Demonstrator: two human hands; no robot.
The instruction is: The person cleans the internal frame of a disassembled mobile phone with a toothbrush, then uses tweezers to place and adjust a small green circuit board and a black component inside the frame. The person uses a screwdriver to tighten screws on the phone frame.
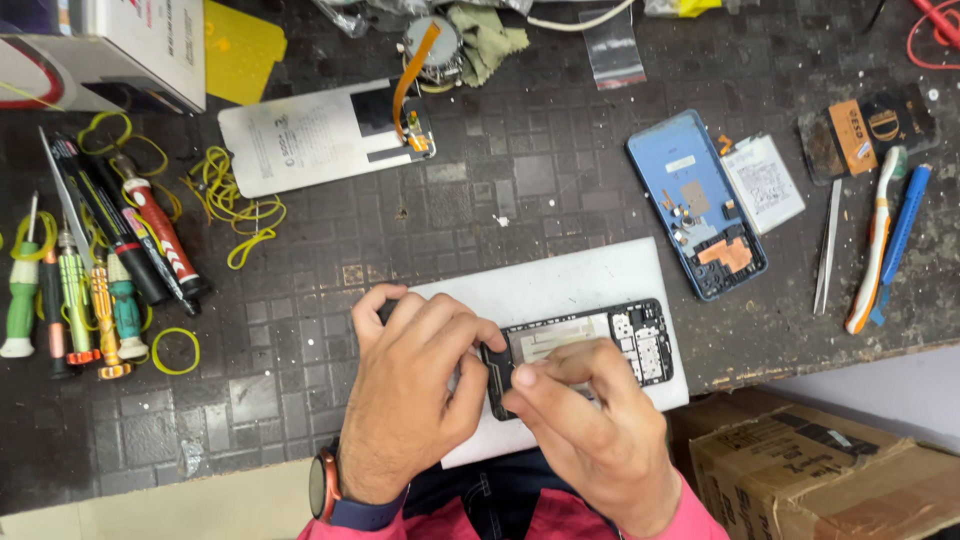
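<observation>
Near the workbench's (300, 400) front edge, an opened phone frame (590, 345) lay on a white mat (560, 280), its long axis running left to right. The left hand (410, 400) curled closed over its left end; the right hand (590, 420) pinched that same end, fingertips (524, 376) pressing down.

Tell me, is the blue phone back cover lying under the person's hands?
No, the blue back cover lies apart on the dark table, right of and beyond both hands, which work on the opened phone frame.
</observation>
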